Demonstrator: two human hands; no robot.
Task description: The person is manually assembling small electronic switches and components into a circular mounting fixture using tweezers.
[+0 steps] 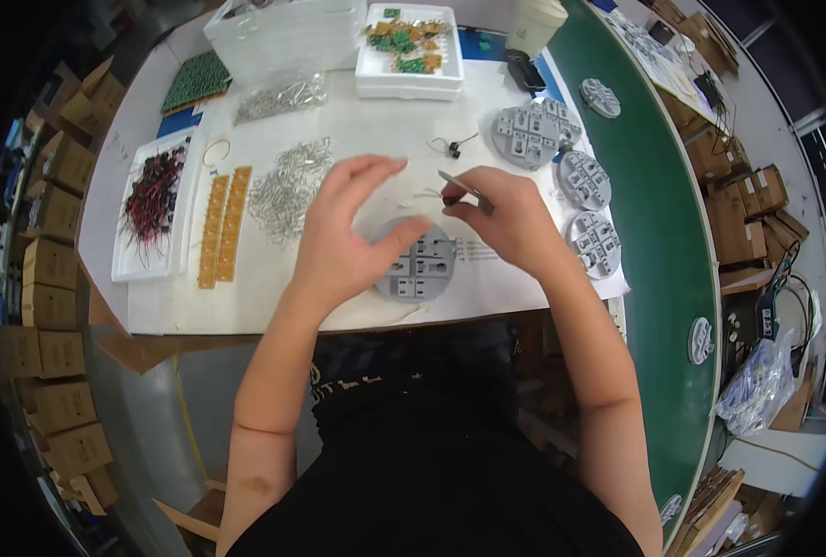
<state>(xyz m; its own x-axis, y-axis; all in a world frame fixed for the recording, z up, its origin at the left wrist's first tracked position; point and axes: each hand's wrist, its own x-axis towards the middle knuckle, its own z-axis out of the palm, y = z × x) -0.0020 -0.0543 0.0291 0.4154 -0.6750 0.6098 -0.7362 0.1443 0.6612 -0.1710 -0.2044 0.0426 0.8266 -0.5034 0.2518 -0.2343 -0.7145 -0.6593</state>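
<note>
My left hand [343, 232] is open, thumb and fingers spread, with nothing visible between them. Its thumb reaches over a round grey plastic disc [422, 274] with moulded compartments, partly covering it; whether they touch I cannot tell. To the right of the disc, my right hand [510, 218] is closed around a slim grey tool [464, 187], its narrow end pointing up and left. A small dark part [448, 198] with pale wire shows at those fingertips. Beyond the hands, a small black component with wire leads [454, 147] lies on the white table [357, 121].
Loose metal pieces [288, 186] are heaped left, by yellow circuit strips [223, 227]. A white tray [187, 227] holds red and black wires. Another tray [408, 85] holds small boards. More grey discs [535, 135] stand right, beside a green belt [650, 251].
</note>
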